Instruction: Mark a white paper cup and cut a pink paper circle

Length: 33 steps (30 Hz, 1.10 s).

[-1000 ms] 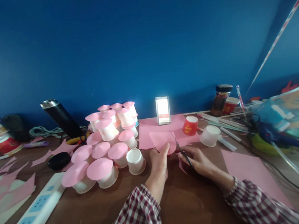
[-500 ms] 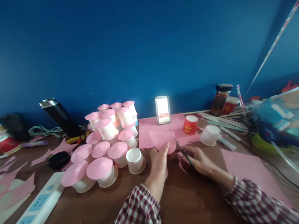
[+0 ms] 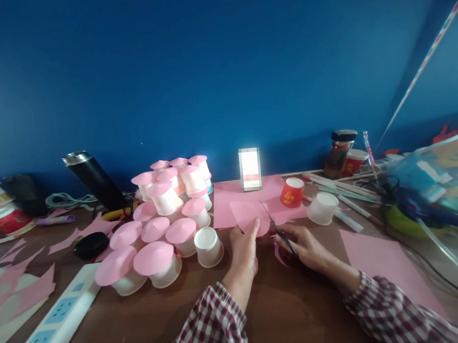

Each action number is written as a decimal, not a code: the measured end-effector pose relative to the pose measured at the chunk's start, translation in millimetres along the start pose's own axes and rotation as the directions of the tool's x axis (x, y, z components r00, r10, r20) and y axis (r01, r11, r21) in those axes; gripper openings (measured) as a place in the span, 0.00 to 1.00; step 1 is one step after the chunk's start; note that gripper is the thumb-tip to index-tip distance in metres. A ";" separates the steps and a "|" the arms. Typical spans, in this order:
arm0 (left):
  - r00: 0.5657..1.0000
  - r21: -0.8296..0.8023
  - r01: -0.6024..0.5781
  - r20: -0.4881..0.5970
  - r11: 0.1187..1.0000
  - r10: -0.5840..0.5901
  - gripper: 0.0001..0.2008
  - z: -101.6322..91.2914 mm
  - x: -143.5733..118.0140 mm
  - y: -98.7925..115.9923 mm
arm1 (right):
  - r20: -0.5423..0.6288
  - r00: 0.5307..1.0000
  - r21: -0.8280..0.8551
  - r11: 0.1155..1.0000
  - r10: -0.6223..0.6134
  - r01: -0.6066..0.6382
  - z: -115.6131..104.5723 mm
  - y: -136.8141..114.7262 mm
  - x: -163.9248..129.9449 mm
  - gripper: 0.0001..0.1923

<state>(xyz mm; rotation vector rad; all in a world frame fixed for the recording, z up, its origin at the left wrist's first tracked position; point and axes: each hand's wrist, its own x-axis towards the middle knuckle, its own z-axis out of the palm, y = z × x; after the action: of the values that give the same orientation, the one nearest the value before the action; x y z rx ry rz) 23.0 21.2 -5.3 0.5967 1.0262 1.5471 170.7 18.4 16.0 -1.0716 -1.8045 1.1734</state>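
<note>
Hardly anything has shifted since the earlier frames: both hands sit where they were, and only the view has drifted a touch. At the centre is a pink paper piece with a rounded edge, held up just above the desk in front of the person. The left hand pinches its lower edge, fingers closed on the paper and thumb up against it. The right hand is closed around the handles of a pair of scissors, whose thin blades point up and away and meet the right edge of the paper piece; whether the blades are parted or together is hard to tell at this size. A small pink offcut hangs or lies just below the scissors, between the two hands.

Behind the paper piece a larger pink sheet lies flat on the desk, with a red paper cup standing on its right part and a white cup tipped just beside it. To the left stands an open white cup, next to a cluster of pink-topped cups. Another pink sheet lies to the right of the right hand. Far left, a white power strip runs along the desk, and a dark flask leans behind the cups.
</note>
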 end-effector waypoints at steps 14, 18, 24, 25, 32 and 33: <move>0.999 0.027 -0.009 -0.043 1.000 0.011 0.21 1.5 -0.7 3.4 | -0.016 1.000 -0.038 0.999 0.023 -0.024 1.4 0.0 -0.2 0.19; 0.999 0.039 0.011 -0.036 0.999 -0.010 0.21 0.4 0.1 1.1 | 0.001 0.999 -0.013 0.999 0.043 -0.043 1.9 -0.2 -0.5 0.21; 0.999 0.006 0.048 0.005 0.999 -0.048 0.23 -1.9 0.4 -3.3 | 0.000 1.000 0.022 0.999 0.026 -0.026 0.7 0.3 -1.1 0.22; 0.999 0.007 0.046 0.008 0.999 -0.046 0.23 -1.8 0.1 -2.9 | -0.003 1.000 0.029 0.999 0.024 -0.024 0.6 0.5 -1.2 0.22; 0.999 0.030 0.020 0.025 0.999 -0.021 0.23 0.0 -1.6 0.7 | 0.000 1.000 0.043 0.999 0.018 -0.018 0.5 0.2 -1.1 0.22; 1.000 0.022 0.023 0.021 1.000 -0.023 0.23 0.1 -1.5 0.8 | -0.002 1.000 0.039 0.999 0.018 -0.018 0.3 0.3 -1.0 0.22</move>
<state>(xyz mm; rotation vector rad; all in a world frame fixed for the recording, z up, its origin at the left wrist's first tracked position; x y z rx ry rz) 23.0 19.7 -4.3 0.6131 1.0317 1.5085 170.9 17.4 15.5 -1.0689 -1.7669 1.2129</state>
